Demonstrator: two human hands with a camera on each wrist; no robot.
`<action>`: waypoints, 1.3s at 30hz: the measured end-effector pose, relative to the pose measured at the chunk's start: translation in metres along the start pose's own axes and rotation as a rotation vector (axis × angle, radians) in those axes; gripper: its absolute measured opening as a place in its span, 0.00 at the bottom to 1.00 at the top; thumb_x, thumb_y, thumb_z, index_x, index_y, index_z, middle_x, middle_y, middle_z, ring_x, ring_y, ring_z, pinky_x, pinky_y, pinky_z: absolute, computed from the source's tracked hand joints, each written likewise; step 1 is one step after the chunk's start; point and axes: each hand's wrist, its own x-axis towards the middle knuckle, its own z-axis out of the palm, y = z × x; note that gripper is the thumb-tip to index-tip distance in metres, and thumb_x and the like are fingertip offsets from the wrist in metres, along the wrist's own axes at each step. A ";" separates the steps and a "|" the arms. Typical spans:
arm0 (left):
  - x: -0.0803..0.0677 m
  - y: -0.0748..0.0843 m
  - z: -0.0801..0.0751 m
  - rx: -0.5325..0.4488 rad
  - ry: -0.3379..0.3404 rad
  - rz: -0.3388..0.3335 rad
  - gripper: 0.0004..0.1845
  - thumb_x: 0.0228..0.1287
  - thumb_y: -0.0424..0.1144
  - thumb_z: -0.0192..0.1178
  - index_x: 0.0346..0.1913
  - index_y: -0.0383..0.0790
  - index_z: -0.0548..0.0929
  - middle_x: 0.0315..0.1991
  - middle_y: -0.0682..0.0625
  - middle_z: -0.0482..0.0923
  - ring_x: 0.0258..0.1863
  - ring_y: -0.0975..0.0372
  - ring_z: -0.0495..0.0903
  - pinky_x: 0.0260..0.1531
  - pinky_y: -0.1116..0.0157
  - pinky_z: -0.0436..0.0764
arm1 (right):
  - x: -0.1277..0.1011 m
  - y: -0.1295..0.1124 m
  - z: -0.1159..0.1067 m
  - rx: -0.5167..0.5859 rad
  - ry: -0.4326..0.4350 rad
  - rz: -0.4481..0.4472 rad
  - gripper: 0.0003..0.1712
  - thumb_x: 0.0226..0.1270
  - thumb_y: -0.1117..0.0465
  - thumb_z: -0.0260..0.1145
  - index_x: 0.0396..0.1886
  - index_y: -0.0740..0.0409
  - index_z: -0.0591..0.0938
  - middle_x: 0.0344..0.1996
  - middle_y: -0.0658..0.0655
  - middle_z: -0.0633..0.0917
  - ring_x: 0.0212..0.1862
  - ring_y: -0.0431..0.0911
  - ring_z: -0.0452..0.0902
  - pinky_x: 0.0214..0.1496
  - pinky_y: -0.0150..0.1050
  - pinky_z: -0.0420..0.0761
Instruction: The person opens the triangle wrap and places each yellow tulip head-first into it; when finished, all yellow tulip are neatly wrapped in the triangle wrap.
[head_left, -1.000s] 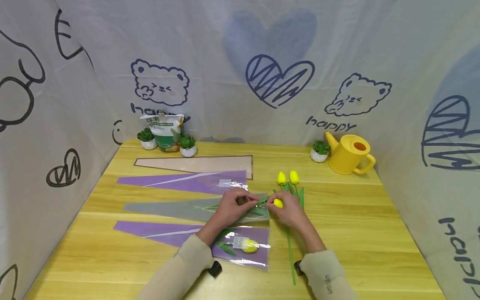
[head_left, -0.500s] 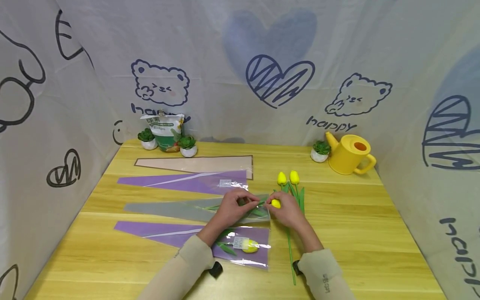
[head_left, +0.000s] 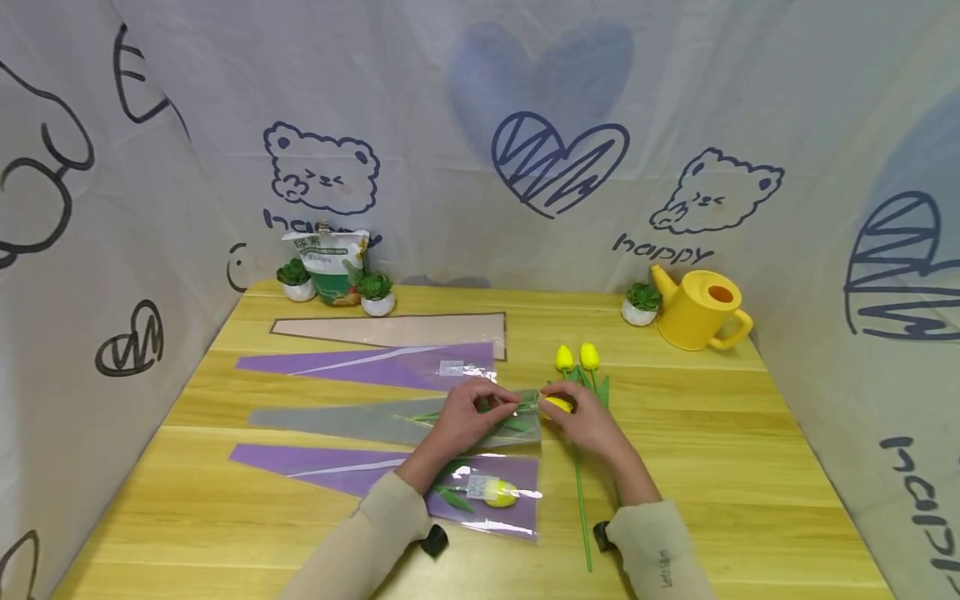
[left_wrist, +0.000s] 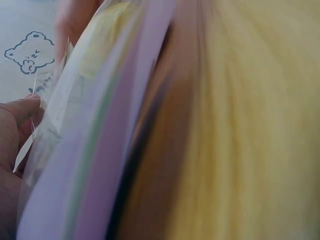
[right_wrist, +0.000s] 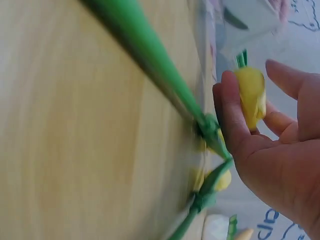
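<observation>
The right hand (head_left: pixel 588 421) curls its fingers (right_wrist: pixel 231 117) around a yellow tulip (head_left: pixel 557 404) at the open end of a grey sleeve (head_left: pixel 375 419). The left hand (head_left: pixel 465 414) pinches that sleeve's edge. The sleeve lies mid-desk (head_left: pixel 712 450), between 2 purple sleeves (head_left: pixel 352 363); 2 more tulips (head_left: pixel 576 357) lie just right, a watering can (head_left: pixel 697 307) far right.

staged craft booth: cartoon-printed cloth backdrop (head_left: pixel 480 125), wooden table (head_left: pixel 712 450), watering can (head_left: pixel 701 307)
</observation>
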 end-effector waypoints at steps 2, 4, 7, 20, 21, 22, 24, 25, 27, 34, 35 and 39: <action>0.000 0.000 0.000 -0.004 0.003 0.002 0.05 0.64 0.38 0.73 0.42 0.48 0.93 0.38 0.53 0.88 0.37 0.65 0.81 0.37 0.70 0.78 | -0.003 0.000 -0.005 0.086 0.003 0.042 0.20 0.82 0.60 0.59 0.65 0.66 0.78 0.61 0.67 0.80 0.59 0.58 0.81 0.59 0.49 0.84; 0.000 0.000 0.000 -0.008 0.007 0.003 0.05 0.64 0.38 0.73 0.42 0.48 0.93 0.38 0.53 0.88 0.37 0.64 0.81 0.37 0.70 0.78 | -0.006 0.001 -0.010 0.153 0.000 0.057 0.22 0.84 0.61 0.55 0.68 0.69 0.75 0.61 0.70 0.78 0.55 0.58 0.82 0.55 0.45 0.86; 0.000 -0.001 0.000 -0.018 0.012 -0.001 0.05 0.64 0.38 0.73 0.42 0.48 0.93 0.38 0.53 0.88 0.37 0.64 0.81 0.37 0.69 0.78 | -0.009 0.002 -0.015 0.159 0.014 0.060 0.21 0.83 0.64 0.55 0.67 0.71 0.76 0.57 0.70 0.80 0.51 0.56 0.84 0.54 0.44 0.86; 0.000 -0.003 0.001 -0.031 0.023 -0.004 0.05 0.64 0.38 0.74 0.42 0.47 0.93 0.39 0.52 0.89 0.37 0.61 0.82 0.37 0.70 0.77 | -0.010 0.011 -0.017 0.151 0.072 0.083 0.18 0.76 0.60 0.67 0.58 0.66 0.83 0.49 0.64 0.87 0.44 0.53 0.88 0.49 0.41 0.87; 0.000 -0.002 0.000 -0.025 0.020 -0.002 0.05 0.64 0.39 0.73 0.42 0.48 0.93 0.39 0.53 0.89 0.37 0.62 0.82 0.37 0.70 0.77 | -0.010 0.011 -0.017 0.151 0.071 0.079 0.18 0.75 0.60 0.67 0.58 0.66 0.83 0.49 0.64 0.87 0.44 0.53 0.88 0.49 0.41 0.87; 0.000 -0.002 0.000 -0.019 0.016 0.003 0.05 0.64 0.39 0.73 0.42 0.48 0.93 0.39 0.54 0.89 0.37 0.62 0.82 0.37 0.70 0.77 | -0.010 0.010 -0.017 0.156 0.071 0.076 0.18 0.74 0.60 0.68 0.58 0.66 0.83 0.49 0.64 0.87 0.44 0.53 0.88 0.49 0.42 0.87; 0.001 0.000 -0.001 -0.014 0.007 0.013 0.05 0.65 0.41 0.73 0.42 0.50 0.93 0.39 0.55 0.88 0.37 0.63 0.82 0.36 0.69 0.77 | -0.011 0.009 -0.017 0.168 0.071 0.073 0.18 0.73 0.60 0.70 0.57 0.65 0.84 0.49 0.64 0.88 0.45 0.54 0.88 0.50 0.43 0.87; 0.001 0.000 -0.002 -0.010 0.003 0.018 0.05 0.66 0.41 0.73 0.42 0.50 0.93 0.39 0.56 0.88 0.37 0.64 0.81 0.36 0.69 0.77 | -0.011 0.008 -0.017 0.170 0.065 0.068 0.18 0.72 0.60 0.70 0.56 0.64 0.84 0.49 0.63 0.88 0.45 0.54 0.88 0.50 0.44 0.87; 0.001 0.002 -0.002 -0.006 -0.001 0.028 0.05 0.66 0.41 0.73 0.43 0.50 0.93 0.38 0.56 0.88 0.37 0.64 0.81 0.36 0.69 0.77 | -0.011 0.009 -0.017 0.175 0.054 0.058 0.17 0.71 0.61 0.71 0.55 0.64 0.85 0.49 0.63 0.88 0.46 0.55 0.88 0.51 0.45 0.87; 0.002 0.009 -0.001 0.002 -0.001 0.044 0.05 0.65 0.40 0.73 0.42 0.48 0.93 0.37 0.54 0.87 0.36 0.64 0.81 0.36 0.69 0.77 | -0.007 0.007 -0.012 0.147 0.026 0.019 0.16 0.69 0.62 0.73 0.53 0.64 0.87 0.47 0.62 0.90 0.43 0.46 0.87 0.46 0.37 0.85; 0.002 0.009 0.000 0.005 -0.003 0.042 0.05 0.65 0.40 0.73 0.42 0.48 0.93 0.37 0.54 0.87 0.36 0.65 0.81 0.36 0.69 0.77 | -0.007 0.006 -0.011 0.148 0.023 0.013 0.16 0.69 0.62 0.73 0.53 0.64 0.87 0.46 0.62 0.90 0.42 0.44 0.86 0.45 0.36 0.85; 0.003 0.010 0.001 0.007 -0.008 0.031 0.04 0.65 0.40 0.73 0.41 0.49 0.93 0.35 0.55 0.87 0.36 0.65 0.80 0.36 0.69 0.76 | -0.006 0.003 -0.007 0.149 0.024 -0.003 0.17 0.68 0.61 0.74 0.52 0.65 0.87 0.45 0.63 0.90 0.40 0.41 0.85 0.42 0.33 0.83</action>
